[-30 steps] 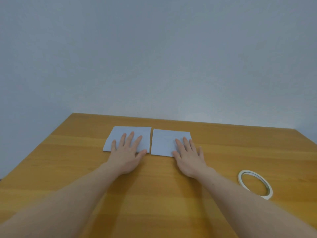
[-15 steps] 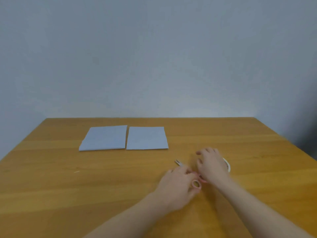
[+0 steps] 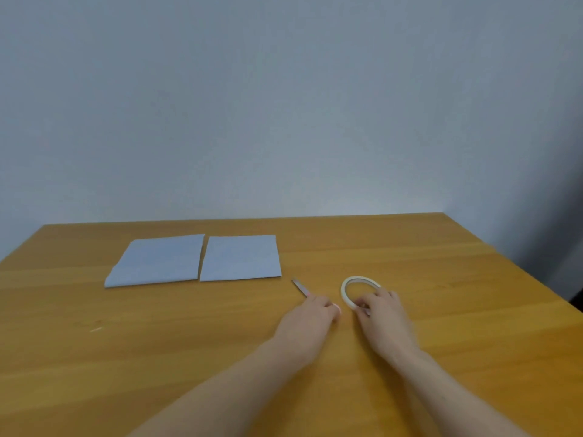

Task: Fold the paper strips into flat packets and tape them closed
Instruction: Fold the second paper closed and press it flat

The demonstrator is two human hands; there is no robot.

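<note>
A wooden table (image 3: 94,357) seen from above and in front, with a plain wall behind. At about ten o'clock from the table's middle lie two pale blue folded paper packets side by side, almost touching: the left packet (image 3: 157,261) and the right packet (image 3: 241,258). Both look flat and folded; no tape shows on them, so the folding seems done and the taping still to do.

Toward four o'clock of the right packet, the left hand (image 3: 310,320) is curled around the pink handles of a small pair of scissors (image 3: 301,288), blade tips pointing to eleven o'clock. Just to its right, at three o'clock, a thin roll of tape (image 3: 347,287) lies flat on the table. The right hand (image 3: 383,310) pinches the roll's near rim, fingers curled over it. Cutting a piece of tape looks like the next step.
</note>
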